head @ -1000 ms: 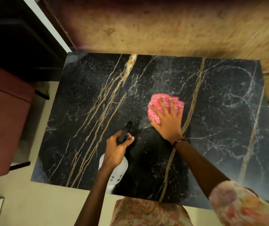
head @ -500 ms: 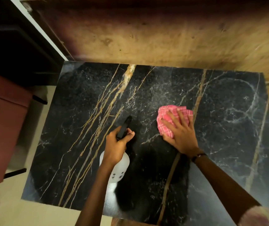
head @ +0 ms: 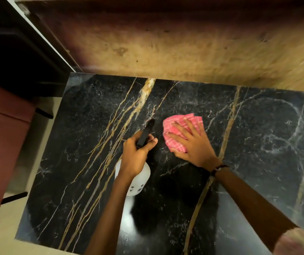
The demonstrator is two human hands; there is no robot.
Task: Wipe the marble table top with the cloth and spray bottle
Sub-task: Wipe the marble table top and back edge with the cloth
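Observation:
The black marble table top (head: 258,144) with gold and white veins fills the middle of the view. My right hand (head: 193,144) lies flat on a folded pink checked cloth (head: 173,129), pressing it onto the marble near the centre. Just left of it, my left hand (head: 134,155) grips the black head of a spray bottle (head: 140,178), whose white body shows below my wrist. The nozzle points away from me, close to the cloth's left edge. Fine droplets speckle the marble near the nozzle.
A brown wooden wall (head: 184,43) runs along the table's far edge. A dark red cabinet (head: 2,144) stands to the left across a strip of pale floor (head: 18,172). Black furniture (head: 9,52) fills the upper left corner.
My right hand has slid the cloth to the left, closer to the spray bottle. The view has tipped, so the table sits lower in the frame. My left hand keeps its grip.

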